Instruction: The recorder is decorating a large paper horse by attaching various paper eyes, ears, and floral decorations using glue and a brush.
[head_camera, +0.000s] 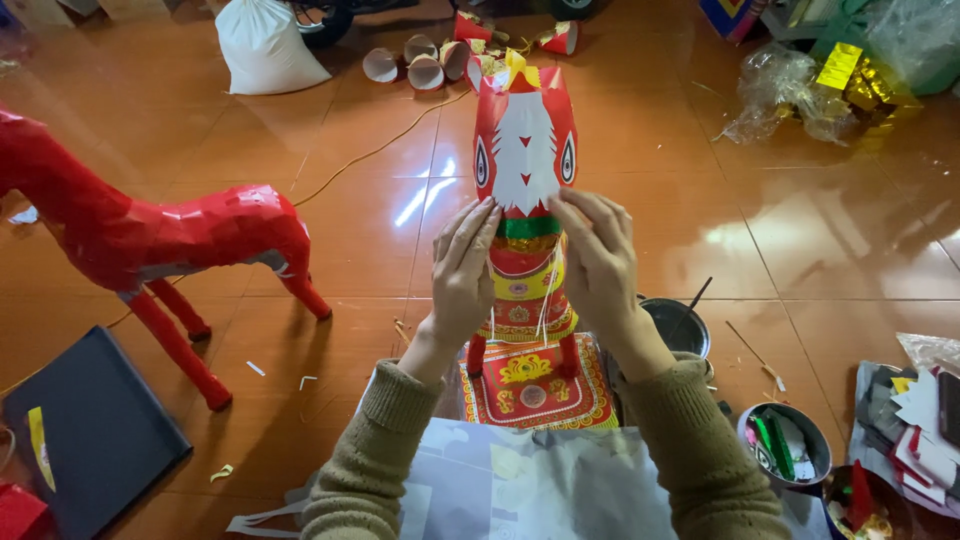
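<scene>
Glossy orange floor tiles (350, 200). Both hands half-open, fingers extended: left hand (462, 270) and right hand (598, 262) press fingertips against decorated paper horse (525, 180), standing between them. Undecorated red paper horse (150, 235) left; glue bowl (678, 325) right.

the tall paper horse figure (524, 170) is red, with a white jagged blaze, white teardrop eyes, a green neck band and yellow-gold ornament on its red saddle cloth. the plain paper horse body (150, 235) is glossy red with a grey belly patch. the tiled floor (800, 260) is shiny orange-brown; the sleeves (375, 450) are olive knit.
</scene>
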